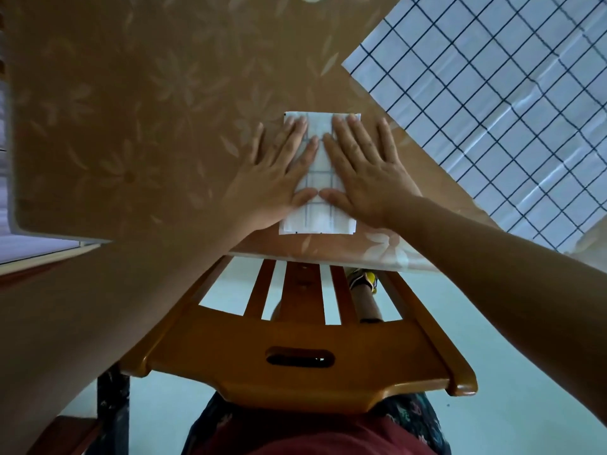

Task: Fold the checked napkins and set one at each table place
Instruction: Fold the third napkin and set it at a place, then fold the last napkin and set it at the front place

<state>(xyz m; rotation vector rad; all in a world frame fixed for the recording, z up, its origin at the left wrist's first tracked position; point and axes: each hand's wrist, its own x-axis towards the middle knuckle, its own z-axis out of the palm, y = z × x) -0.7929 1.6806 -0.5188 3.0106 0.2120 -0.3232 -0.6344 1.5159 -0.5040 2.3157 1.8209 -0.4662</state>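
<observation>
Left hand (279,178): flat, fingers spread, pressing the folded napkin's left side.
Right hand (364,172): flat, fingers spread, pressing its right side.
Folded napkin (320,178): on the table (131,110), near edge, just beyond the chair (295,339).
Unfolded napkin (492,110): lying flat, far right.

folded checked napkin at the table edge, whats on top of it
The left hand and right hand press flat on the white blue-checked folded napkin, fingers straight. Its sides under the palms are hidden.
</observation>
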